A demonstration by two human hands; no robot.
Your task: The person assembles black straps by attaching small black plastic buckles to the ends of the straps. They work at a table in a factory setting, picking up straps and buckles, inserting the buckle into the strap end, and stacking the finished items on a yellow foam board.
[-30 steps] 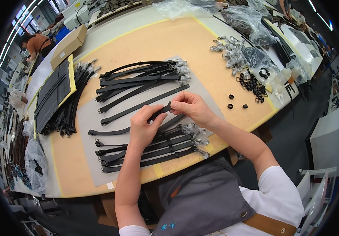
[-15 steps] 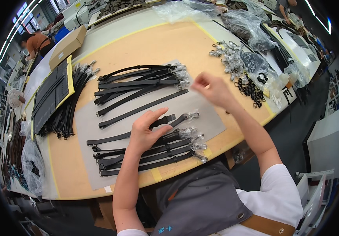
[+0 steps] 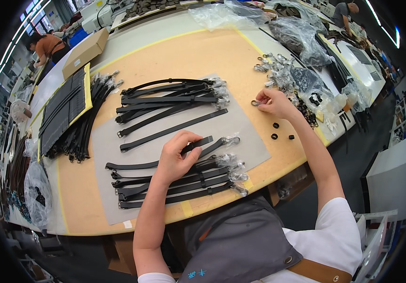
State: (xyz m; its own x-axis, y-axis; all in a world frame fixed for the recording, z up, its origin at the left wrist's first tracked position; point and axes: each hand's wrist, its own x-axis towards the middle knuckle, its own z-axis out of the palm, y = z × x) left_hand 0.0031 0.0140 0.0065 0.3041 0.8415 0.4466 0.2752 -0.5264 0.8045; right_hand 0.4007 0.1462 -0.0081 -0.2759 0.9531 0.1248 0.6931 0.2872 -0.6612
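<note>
Reaching farther right than before, the right hand [image 3: 273,102] pinches a small metal ring [image 3: 255,103] beside bagged hardware, while the left hand [image 3: 177,158], fingers curled, presses a long, flat black strap [image 3: 165,162] onto the table [image 3: 174,52].

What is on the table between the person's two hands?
In the head view, between the left hand and right hand lie only the grey mat and a strap's plastic-wrapped buckle end.
</note>
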